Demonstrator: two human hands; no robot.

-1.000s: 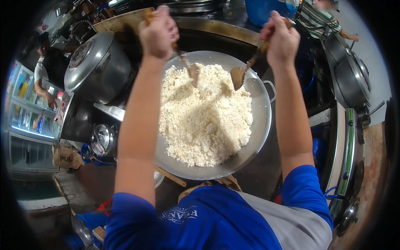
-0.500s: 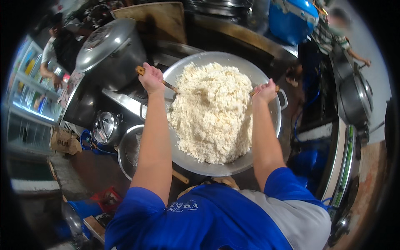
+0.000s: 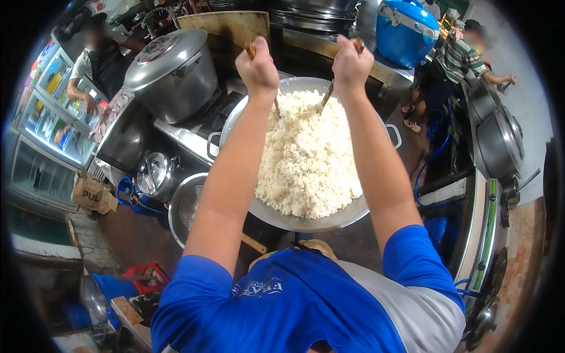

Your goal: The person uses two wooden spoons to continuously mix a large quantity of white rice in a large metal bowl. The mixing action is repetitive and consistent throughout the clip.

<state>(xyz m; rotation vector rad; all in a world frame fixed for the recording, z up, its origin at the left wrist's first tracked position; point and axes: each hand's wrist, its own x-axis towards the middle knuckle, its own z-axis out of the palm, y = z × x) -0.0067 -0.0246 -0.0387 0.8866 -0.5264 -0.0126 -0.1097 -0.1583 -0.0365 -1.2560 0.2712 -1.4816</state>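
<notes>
A heaped mound of cooked white rice [image 3: 306, 162] fills a wide metal basin [image 3: 347, 219] with side handles. My left hand [image 3: 259, 72] is closed round the wooden handle of a utensil [image 3: 277, 106], whose metal shaft runs down into the rice. In my right hand [image 3: 353, 67] is a second wooden-handled utensil [image 3: 327, 97], its shaft stuck into the far part of the mound. Both utensils stand steeply, close to each other, at the basin's far side. Their lower ends are buried, so I cannot tell their shape.
A large lidded pot [image 3: 182, 88] stands left of the basin, near a board [image 3: 229, 26]. Beyond, at right, sits a blue cooler [image 3: 406, 35]. A metal bowl [image 3: 175, 220] and a lidded cooker [image 3: 156, 175] are at left. One person [image 3: 100, 65] is far left, another [image 3: 462, 62] far right.
Both hands have moved away from me and inward, from the basin's two sides to above its far rim. The utensils now stand upright instead of slanting outward. The mound's shape has shifted.
</notes>
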